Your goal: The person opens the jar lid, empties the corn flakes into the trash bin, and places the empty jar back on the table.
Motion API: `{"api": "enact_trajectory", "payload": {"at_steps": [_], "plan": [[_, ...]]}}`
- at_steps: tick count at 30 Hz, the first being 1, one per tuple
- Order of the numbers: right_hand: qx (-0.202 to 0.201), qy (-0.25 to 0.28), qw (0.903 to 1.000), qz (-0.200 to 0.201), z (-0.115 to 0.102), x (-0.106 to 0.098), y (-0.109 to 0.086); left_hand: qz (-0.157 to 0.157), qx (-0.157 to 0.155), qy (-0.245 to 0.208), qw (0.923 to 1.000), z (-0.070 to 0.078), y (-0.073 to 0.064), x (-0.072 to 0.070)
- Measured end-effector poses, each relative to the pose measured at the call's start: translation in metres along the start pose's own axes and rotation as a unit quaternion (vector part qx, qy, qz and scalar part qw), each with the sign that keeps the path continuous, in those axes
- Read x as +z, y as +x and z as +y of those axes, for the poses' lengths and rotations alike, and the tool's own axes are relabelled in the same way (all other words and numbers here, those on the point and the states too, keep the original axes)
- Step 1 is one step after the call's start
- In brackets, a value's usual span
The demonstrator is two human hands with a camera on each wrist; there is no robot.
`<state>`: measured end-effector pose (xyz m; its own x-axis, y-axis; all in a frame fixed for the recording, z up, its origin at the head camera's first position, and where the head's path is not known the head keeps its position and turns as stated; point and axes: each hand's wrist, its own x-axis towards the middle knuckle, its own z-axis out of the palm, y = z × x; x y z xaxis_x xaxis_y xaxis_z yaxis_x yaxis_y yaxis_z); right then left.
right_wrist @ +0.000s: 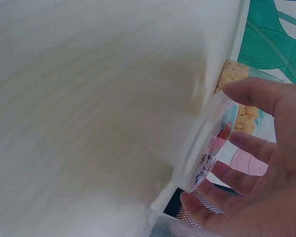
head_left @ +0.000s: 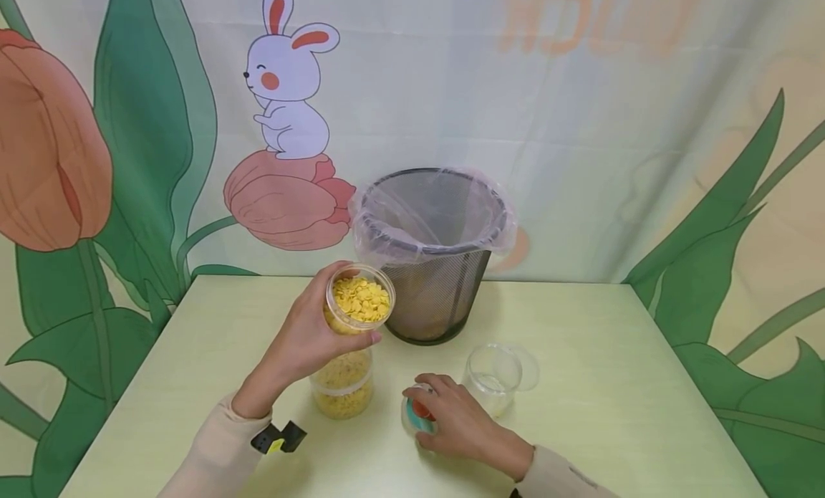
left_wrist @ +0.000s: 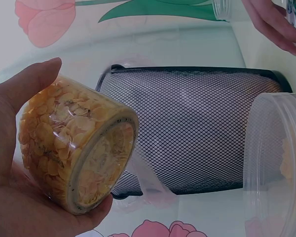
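Note:
My left hand (head_left: 309,333) grips a clear plastic jar of yellow flakes (head_left: 361,301), raised above the table with its open mouth tilted toward the head camera. In the left wrist view the thumb and fingers wrap round the jar's side, and its base (left_wrist: 106,165) faces outward. My right hand (head_left: 460,419) is low at the table, its thumb and fingers spread about the rim of a round clear lid (right_wrist: 207,143) with a teal and red label. Below the raised jar stands a second jar of flakes (head_left: 343,398), partly hidden by the left hand.
A black mesh bin (head_left: 445,290) with a pink plastic liner (head_left: 496,226) stands at the table's back edge. Right of my right hand is a clear container (head_left: 493,369), with a clear round piece (head_left: 528,369) beside it. A printed curtain (head_left: 580,125) hangs behind the table.

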<state>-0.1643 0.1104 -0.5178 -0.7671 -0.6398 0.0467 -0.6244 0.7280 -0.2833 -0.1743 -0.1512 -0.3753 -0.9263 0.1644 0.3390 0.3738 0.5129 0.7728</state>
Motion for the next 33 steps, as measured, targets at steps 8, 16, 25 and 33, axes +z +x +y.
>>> {"api": "enact_trajectory", "payload": {"at_steps": [8, 16, 25, 33], "plan": [[0.01, -0.003, 0.9999, -0.008, 0.003, 0.003, 0.003, -0.002, -0.004, 0.004, 1.0, 0.002, -0.001, -0.002], [0.017, 0.001, 0.9996, -0.021, 0.007, 0.009, 0.005, -0.004, -0.007, 0.008, 0.9999, 0.004, -0.001, -0.006], [-0.009, 0.011, 0.9998, -0.012, 0.001, 0.005, 0.004, -0.004, -0.008, 0.012, 0.9999, 0.003, -0.002, -0.01], [-0.086, -0.041, 0.9944, 0.047, -0.011, -0.007, 0.004, 0.004, 0.002, 0.017, 0.9998, 0.001, -0.003, -0.012]]}}
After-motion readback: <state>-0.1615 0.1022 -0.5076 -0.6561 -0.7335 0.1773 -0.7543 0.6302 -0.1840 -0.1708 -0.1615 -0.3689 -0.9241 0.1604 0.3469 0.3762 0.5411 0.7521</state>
